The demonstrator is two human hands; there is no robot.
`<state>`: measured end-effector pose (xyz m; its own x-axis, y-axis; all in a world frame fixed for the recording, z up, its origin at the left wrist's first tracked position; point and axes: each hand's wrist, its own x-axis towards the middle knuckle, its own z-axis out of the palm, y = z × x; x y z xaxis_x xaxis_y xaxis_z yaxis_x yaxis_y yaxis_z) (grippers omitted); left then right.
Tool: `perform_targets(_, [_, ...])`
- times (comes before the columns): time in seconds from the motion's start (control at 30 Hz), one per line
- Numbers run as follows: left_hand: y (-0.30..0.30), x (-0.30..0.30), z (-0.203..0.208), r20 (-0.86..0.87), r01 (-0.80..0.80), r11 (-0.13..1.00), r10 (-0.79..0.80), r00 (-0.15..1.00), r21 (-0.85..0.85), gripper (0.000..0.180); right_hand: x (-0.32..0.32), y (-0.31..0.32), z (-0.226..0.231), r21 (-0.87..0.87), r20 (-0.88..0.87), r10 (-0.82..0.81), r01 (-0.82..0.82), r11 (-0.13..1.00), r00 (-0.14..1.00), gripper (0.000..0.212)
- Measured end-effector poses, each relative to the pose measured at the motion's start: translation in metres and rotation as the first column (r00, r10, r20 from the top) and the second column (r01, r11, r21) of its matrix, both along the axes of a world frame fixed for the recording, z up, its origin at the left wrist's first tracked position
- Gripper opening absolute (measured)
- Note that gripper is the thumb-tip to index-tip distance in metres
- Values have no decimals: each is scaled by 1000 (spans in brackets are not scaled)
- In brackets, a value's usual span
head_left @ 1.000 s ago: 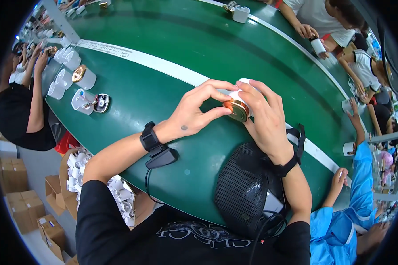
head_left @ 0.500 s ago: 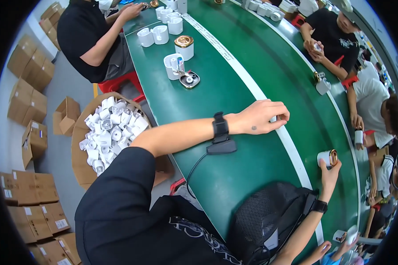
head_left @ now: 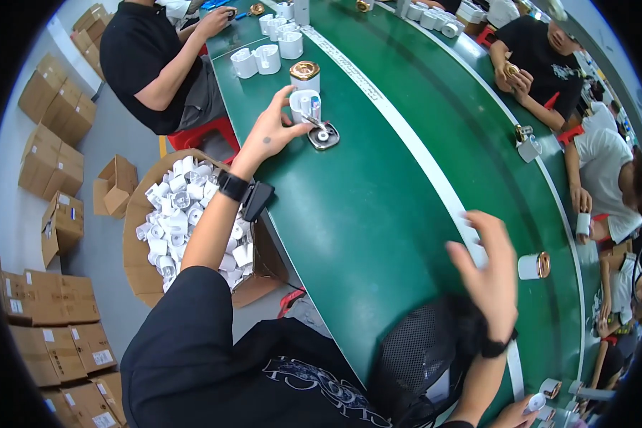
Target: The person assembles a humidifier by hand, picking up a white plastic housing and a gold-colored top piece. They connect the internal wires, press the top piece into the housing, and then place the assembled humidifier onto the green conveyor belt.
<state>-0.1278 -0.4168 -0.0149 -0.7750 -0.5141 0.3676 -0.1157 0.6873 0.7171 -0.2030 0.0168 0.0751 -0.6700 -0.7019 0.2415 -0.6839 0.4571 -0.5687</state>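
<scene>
My left hand (head_left: 272, 130) reaches to the table's left side. Its thumb and fingers are round a white open container (head_left: 305, 107) holding small parts, one blue-tipped. Touching or close by the thumb lies a dark, shallow lid-like tray (head_left: 324, 136) with a round white part. Just behind stands a white canister with a gold lid (head_left: 304, 75). My right hand (head_left: 493, 267), slightly blurred, hovers over the white strip with fingers apart and nothing in it. Right of it, a white canister with a gold end (head_left: 533, 266) lies on its side on the green surface.
Several white containers (head_left: 267, 58) stand at the far left. A carton (head_left: 139, 250) of white parts is beside the table. A black mesh item (head_left: 414, 349) lies near my right forearm. Co-workers (head_left: 150, 71) sit around; another person's hand (head_left: 517, 414) shows at lower right.
My left hand has swung from mid-table to the far left and taken hold of the white open container, which shifted slightly right. My right hand let go of the gold-ended canister and moved left.
</scene>
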Motion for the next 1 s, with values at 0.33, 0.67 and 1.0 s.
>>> perform_targets(0.33, [104, -47, 4, 97, 240, 949, -263, 960, 205, 69, -24, -141, -92, 237, -322, 65, 14, 972, 944, 44])
perform_targets(0.67, [125, -61, -8, -49, 618, 665, -663, 747, 419, 59, -32, -33, -51, 25, -142, -153, 158, 987, 978, 13])
perform_targets(1.0, [157, -79, 11, 3, 682, 454, -833, 553, 573, 65, -20, -4, -20, -348, 781, 57, 357, 867, 622, 33])
